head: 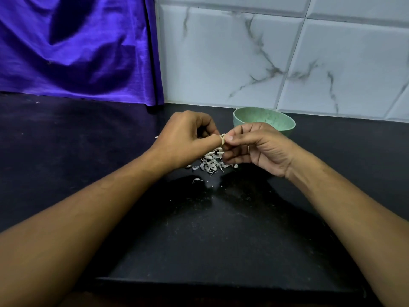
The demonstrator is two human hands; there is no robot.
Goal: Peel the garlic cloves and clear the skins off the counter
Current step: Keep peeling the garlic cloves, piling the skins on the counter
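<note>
Pinching a garlic clove [222, 139] at its fingertips, the left hand [186, 138] is holding it above the black counter [221, 229], while the right hand [259, 147] is gripping the clove's other side between thumb and forefinger. A heap of papery skins [210, 162] is lying on the counter directly beneath both hands, a few flakes straying nearer the person. A green speckled bowl [265, 117] is sitting just behind the right hand, and a purple cloth [77, 52] is hanging at the back left
</note>
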